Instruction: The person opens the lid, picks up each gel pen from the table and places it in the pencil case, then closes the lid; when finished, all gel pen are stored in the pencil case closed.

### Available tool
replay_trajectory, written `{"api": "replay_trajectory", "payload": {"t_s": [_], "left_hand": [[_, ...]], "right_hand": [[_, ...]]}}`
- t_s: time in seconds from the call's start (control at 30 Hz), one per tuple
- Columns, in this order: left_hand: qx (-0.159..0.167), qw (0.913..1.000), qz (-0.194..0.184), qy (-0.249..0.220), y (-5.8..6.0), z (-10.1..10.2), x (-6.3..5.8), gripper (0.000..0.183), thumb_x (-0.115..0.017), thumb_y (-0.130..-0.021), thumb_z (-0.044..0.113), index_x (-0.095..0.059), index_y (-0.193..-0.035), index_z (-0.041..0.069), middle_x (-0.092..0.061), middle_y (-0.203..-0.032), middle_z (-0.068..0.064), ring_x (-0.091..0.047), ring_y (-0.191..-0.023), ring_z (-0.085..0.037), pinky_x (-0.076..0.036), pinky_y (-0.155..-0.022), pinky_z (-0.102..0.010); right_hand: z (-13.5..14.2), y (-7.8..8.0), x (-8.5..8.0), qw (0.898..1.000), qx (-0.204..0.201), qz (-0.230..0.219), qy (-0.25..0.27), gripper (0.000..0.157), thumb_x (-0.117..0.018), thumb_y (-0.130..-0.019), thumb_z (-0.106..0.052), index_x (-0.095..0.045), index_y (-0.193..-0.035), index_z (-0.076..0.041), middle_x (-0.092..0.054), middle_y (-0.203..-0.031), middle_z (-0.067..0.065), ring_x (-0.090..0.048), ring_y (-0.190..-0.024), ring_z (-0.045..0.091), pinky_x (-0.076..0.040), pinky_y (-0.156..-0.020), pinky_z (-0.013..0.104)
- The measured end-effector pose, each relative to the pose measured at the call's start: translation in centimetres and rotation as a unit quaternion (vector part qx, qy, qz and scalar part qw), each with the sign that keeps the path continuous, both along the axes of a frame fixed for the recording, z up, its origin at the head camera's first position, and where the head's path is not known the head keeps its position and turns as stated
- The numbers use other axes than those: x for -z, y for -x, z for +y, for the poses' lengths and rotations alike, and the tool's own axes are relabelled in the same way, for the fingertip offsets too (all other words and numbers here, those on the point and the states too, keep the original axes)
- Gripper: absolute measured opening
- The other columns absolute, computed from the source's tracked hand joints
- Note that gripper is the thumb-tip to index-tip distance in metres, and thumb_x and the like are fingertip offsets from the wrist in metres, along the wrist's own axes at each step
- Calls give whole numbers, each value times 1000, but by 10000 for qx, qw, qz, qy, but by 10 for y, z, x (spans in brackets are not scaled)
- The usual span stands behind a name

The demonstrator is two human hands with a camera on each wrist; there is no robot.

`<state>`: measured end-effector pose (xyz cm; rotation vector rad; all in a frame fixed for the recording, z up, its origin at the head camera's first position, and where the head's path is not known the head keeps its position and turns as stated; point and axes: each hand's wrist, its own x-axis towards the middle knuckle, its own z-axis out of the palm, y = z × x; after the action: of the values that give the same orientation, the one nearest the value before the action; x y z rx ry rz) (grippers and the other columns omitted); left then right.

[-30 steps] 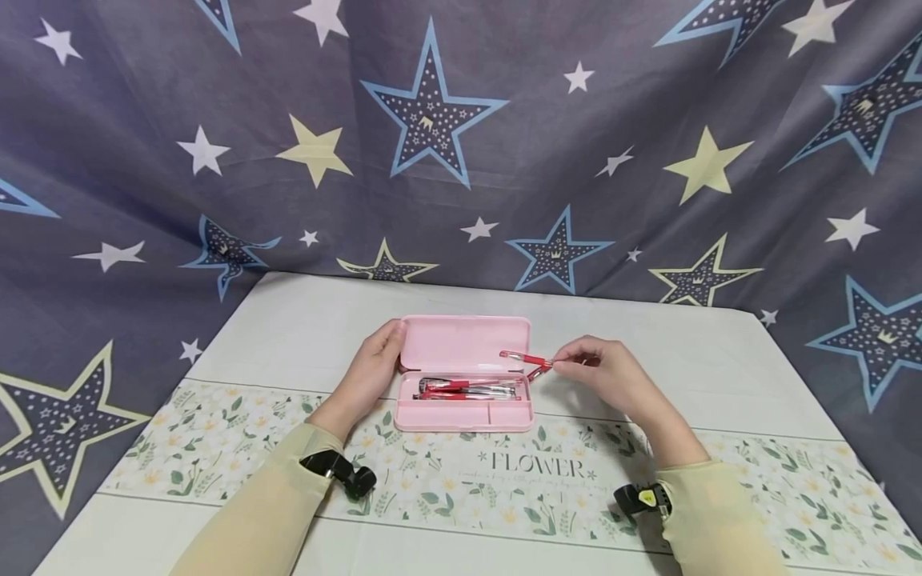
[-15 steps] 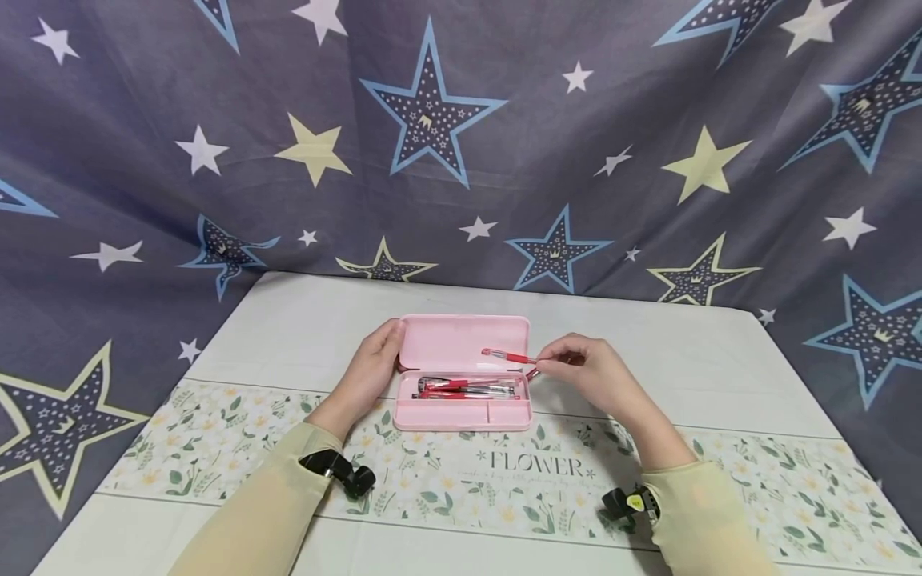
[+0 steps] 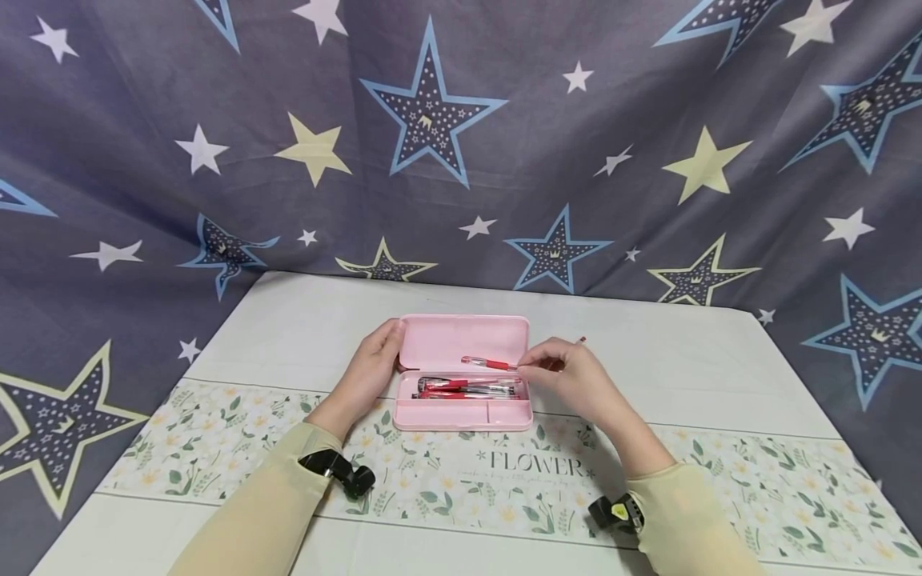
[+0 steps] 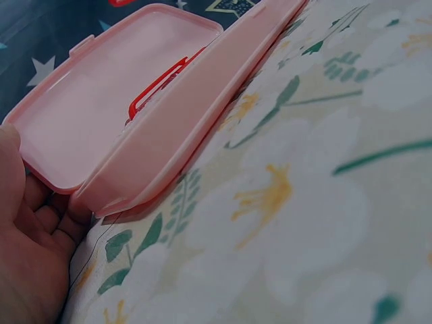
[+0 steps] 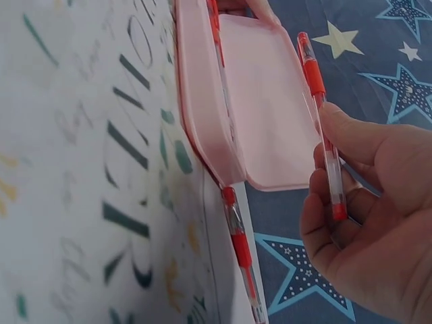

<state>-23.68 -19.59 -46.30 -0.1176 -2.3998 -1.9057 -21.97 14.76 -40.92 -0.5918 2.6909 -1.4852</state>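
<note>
A pink pencil case [image 3: 442,415] lies open on the table, its lid [image 3: 461,340] tipped back. My left hand [image 3: 365,370] grips the left side of the case near the hinge, thumb on the lid and fingers behind it. My right hand [image 3: 576,380] pinches a red gel pen [image 3: 484,362] between thumb and fingers. In the head view this pen overlaps the lower part of the lid. Several red and black pens [image 3: 468,387] lie in the long back compartment. The front compartments hold nothing.
Another red pen [image 5: 241,250] lies on the table just right of the case, mostly hidden by my right hand in the head view. A flowered cloth [image 3: 504,488] covers the table, and a starry curtain [image 3: 540,160] hangs behind it.
My right hand has moved left with the red gel pen, from beside the case to over its right end. The left hand and the case have stayed put.
</note>
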Motion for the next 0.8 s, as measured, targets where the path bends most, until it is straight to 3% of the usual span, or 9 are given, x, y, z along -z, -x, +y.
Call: {"api": "replay_trajectory", "payload": {"t_s": [0.33,0.8], "left_hand": [[13,10000,52,74,1,0,1,54,-39,-118,56,-68,-131,12,-62,-113,-15,-54,-115,-27,-39,-108,-44],[29,9999,41,87,1,0,1,54,-38,-119,55,-68,-132,12,-63,-115,-16,-54,-116,-28,-39,-109,-45]], "right_hand": [[-10,-4,6,9999,-60,-80,-5,5,-88,-98,-16,-84,-101,-15,-73,-98,-2,-63,-85,22,-52,-72,29],[-24,-8,13,9996,-119,-79,-260,8,-89,-97,-16,-84,-100,-21,-72,-99,-6,-65,-88,19,-54,-78,33]]}}
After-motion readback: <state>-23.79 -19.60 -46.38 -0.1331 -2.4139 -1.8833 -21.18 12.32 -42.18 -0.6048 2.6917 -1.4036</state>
